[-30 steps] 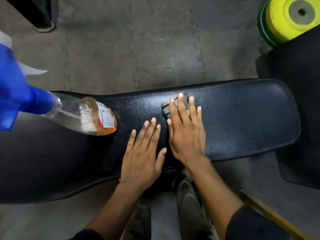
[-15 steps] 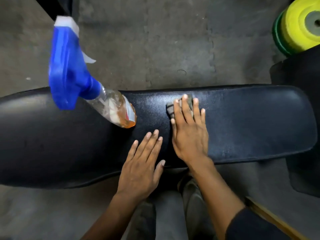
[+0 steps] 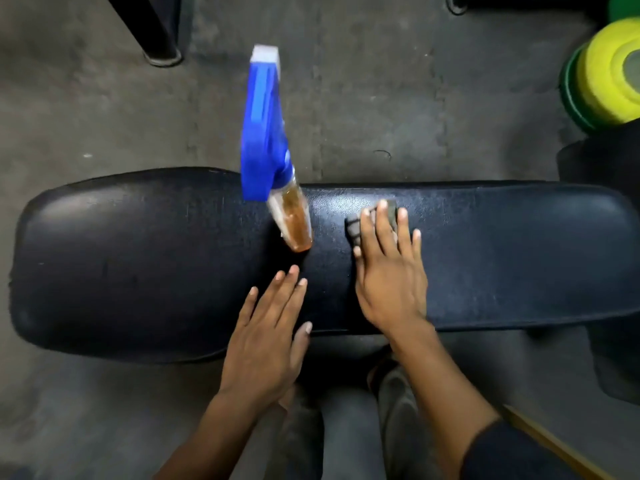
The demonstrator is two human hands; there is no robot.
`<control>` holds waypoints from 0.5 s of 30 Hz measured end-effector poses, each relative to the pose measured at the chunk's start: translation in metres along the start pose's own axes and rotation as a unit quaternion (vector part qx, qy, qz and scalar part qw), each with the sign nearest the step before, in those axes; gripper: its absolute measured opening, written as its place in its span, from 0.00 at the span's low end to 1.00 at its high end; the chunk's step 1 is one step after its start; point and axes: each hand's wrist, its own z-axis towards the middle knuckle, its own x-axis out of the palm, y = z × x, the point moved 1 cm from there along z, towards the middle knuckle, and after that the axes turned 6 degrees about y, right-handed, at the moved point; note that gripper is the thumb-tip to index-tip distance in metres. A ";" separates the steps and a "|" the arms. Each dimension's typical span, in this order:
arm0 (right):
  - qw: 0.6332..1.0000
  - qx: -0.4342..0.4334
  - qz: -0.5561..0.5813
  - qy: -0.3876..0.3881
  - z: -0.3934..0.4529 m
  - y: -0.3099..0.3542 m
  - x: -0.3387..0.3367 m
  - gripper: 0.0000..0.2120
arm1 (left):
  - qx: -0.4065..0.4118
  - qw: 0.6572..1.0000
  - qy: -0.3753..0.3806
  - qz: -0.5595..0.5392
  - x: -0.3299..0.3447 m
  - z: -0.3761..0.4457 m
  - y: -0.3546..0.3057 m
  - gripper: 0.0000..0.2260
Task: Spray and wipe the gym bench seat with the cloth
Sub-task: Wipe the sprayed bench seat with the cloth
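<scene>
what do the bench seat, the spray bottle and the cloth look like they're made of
Bench seat: black vinyl or leather-look upholstery, with a fine grain and a soft sheen.
Spray bottle: clear plastic body, since amber liquid shows through; its blue trigger head looks like opaque moulded plastic.
Cloth: dark grey fabric, matte, possibly microfibre; mostly hidden under the right hand, so the weave is unclear.

A long black bench seat (image 3: 138,265) crosses the middle of the frame on a grey floor (image 3: 346,98). On it stand a spray bottle (image 3: 291,216) at centre, a dark cloth (image 3: 355,227) right of centre under the right hand (image 3: 391,271), and the left hand (image 3: 266,337), flat at the lower edge.
</scene>
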 end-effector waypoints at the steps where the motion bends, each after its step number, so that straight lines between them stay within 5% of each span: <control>1: 1.000 -0.008 -0.001 0.005 0.002 0.011 0.003 0.30 | -0.006 1.000 0.003 -0.003 0.000 -0.002 0.003 0.30; 9: 0.994 -0.058 -0.054 0.073 -0.098 0.019 0.026 0.35 | -0.052 0.994 0.033 -0.089 -0.035 -0.012 0.009 0.31; 12: 0.995 -0.021 -0.062 0.078 -0.082 0.002 0.017 0.33 | -0.110 0.972 -0.010 -0.208 -0.051 -0.007 0.008 0.31; 15: 0.997 0.013 -0.041 0.067 -0.043 0.013 0.011 0.33 | -0.178 0.938 -0.053 -0.292 -0.069 0.016 0.007 0.43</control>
